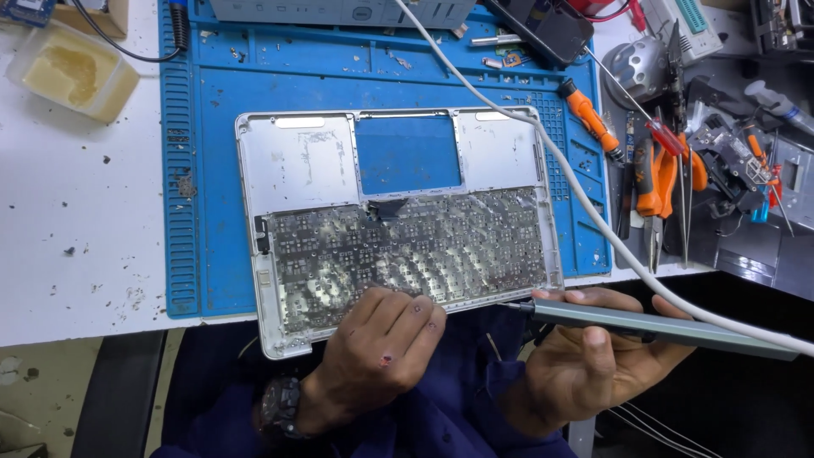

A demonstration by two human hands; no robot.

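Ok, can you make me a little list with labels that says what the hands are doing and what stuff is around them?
Left hand: rests on the near edge of the silver laptop shell, fingers on the keyboard backing
Right hand: holds a grey pen-shaped tool with a white cable
Tool tip: points at the shell's near right corner
Under the shell: blue work mat
Right of the mat: orange screwdriver, orange-handled pliers
Far left: plastic tub on the white table
Wrist: dark watch
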